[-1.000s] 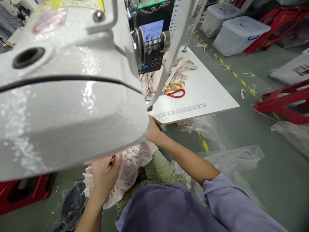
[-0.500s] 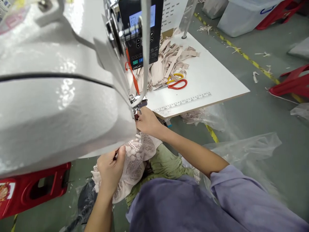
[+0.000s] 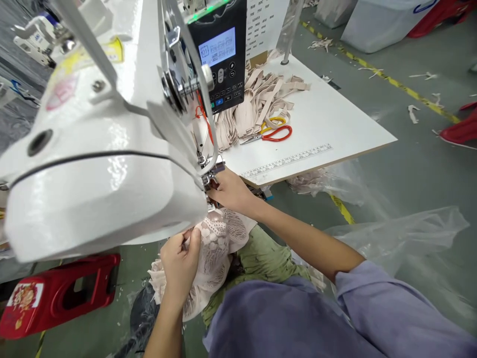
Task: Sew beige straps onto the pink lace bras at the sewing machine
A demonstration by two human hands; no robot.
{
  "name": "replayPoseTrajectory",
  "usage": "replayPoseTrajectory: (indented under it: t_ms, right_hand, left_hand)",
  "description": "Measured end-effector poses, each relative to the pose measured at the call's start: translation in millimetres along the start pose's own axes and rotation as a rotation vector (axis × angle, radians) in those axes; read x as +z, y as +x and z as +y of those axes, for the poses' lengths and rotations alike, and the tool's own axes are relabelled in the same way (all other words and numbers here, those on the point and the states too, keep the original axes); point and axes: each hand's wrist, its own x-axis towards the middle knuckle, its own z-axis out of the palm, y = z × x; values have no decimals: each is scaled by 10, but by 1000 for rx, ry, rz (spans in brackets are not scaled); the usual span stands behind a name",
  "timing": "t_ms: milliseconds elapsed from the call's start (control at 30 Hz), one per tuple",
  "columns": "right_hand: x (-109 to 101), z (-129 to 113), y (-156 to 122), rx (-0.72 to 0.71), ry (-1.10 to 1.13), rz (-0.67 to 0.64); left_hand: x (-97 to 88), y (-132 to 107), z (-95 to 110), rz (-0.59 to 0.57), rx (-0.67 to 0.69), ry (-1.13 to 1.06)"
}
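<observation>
My left hand (image 3: 181,258) is closed, thumb and fingers pinching the edge of a pale pink lace garment (image 3: 212,248). The garment hangs in folds over the lap, its upper end below the needle area of a white sewing machine (image 3: 104,199). Close beside the metal presser parts (image 3: 212,174), my right hand (image 3: 233,194) has its fingers curled in. Its fingertips are partly hidden by the machine, and what they grip cannot be made out.
On the white table (image 3: 335,119) lie a heap of beige fabric strips (image 3: 261,94) and red-and-yellow-handled scissors (image 3: 276,132). A control panel (image 3: 219,59) stands behind the needle. A red stool (image 3: 63,293) is at lower left, clear plastic (image 3: 402,233) at right.
The view has shifted, showing more of the machine's top and left side. Both hands keep nearly the same place at the machine and the garment.
</observation>
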Motion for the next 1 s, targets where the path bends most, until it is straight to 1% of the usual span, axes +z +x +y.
replayPoseTrajectory:
  t_ms: [67,133,167,233,300,367,400,433,500,533,567,600,633,667,700,733,767,833,900,933,1000]
  right_hand:
    - [10,-6,-7,13,3,-8]
    - [23,-8,-19,13,13,-5]
    - [24,-11,-29,11,22,2]
    - [0,-28,-61,8,45,3]
    - [-76,-68,-113,13,67,-34]
    - [-197,-123,-191,43,107,-111]
    - [-260,-147,-240,69,139,-153]
    - [-316,-160,-296,108,183,-194]
    - [-385,-125,-431,230,321,-246]
    - [-395,-62,-510,327,420,-244]
    - [-395,36,-593,459,546,-191]
    - [-392,165,-678,603,679,-86]
    - [-398,318,-763,744,802,51]
    - [-420,484,-844,858,900,246]
    - [-466,648,-920,900,935,392]
    - [-538,798,-988,908,946,521]
    - [-638,925,-1048,886,938,633]
    - [-906,1092,-1138,814,906,811]
    - [-1223,1148,-1192,742,880,968]
    - [-1382,1146,-1207,706,868,1027]
    - [-1664,1109,-1225,634,848,1110]
  left_hand:
    - [-18,16,11,-53,-137,-70]
    - [-45,38,22,-124,-283,-196]
    - [-58,43,27,-185,-349,-274]
    - [-64,16,41,-351,-453,-445]
    - [-11,-81,66,-533,-571,-636]
    - [127,-245,102,-716,-701,-851]
    - [227,-341,118,-804,-745,-947]
    - [342,-438,129,-887,-755,-1011]
    - [582,-609,113,-1009,-684,-1018]
    - [690,-671,79,-1034,-635,-975]
    - [778,-713,26,-1050,-592,-922]
    - [839,-734,-47,-1058,-559,-873]
    - [866,-737,-136,-1057,-536,-833]
    - [857,-724,-238,-1040,-520,-797]
    - [813,-700,-347,-1005,-502,-755]
    - [740,-669,-456,-957,-486,-710]
    - [647,-636,-560,-901,-475,-666]
    - [442,-569,-731,-787,-473,-597]
    - [289,-515,-840,-670,-498,-551]
    - [252,-495,-874,-608,-519,-535]
    - [266,-468,-916,-480,-570,-513]
